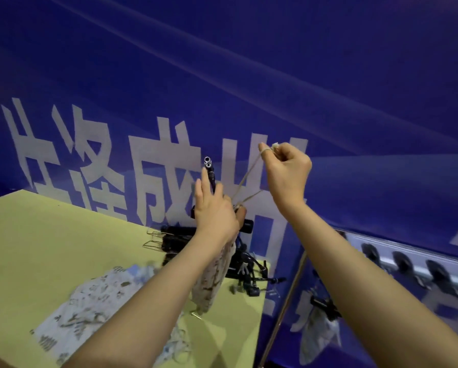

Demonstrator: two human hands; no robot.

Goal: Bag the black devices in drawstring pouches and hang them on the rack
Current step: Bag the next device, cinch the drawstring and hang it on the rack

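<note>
1. Nearest me, spare pouches [89, 304] lie in a heap on the table [36, 235], unfilled.
2. Above the table, the left hand [217, 216] grips the neck of a patterned pouch [214, 277]; a black device [209, 171] pokes out.
3. The right hand [286, 171] pinches the drawstring [249, 179], pulling it taut.
4. Behind the pouch, more devices [185, 237] wait.
5. Right of the table, one bagged pouch [318, 333] hangs on the rack [408, 264].

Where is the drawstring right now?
Centre of the head view: the drawstring runs taut from the pouch in the left hand up to the right hand.
</note>
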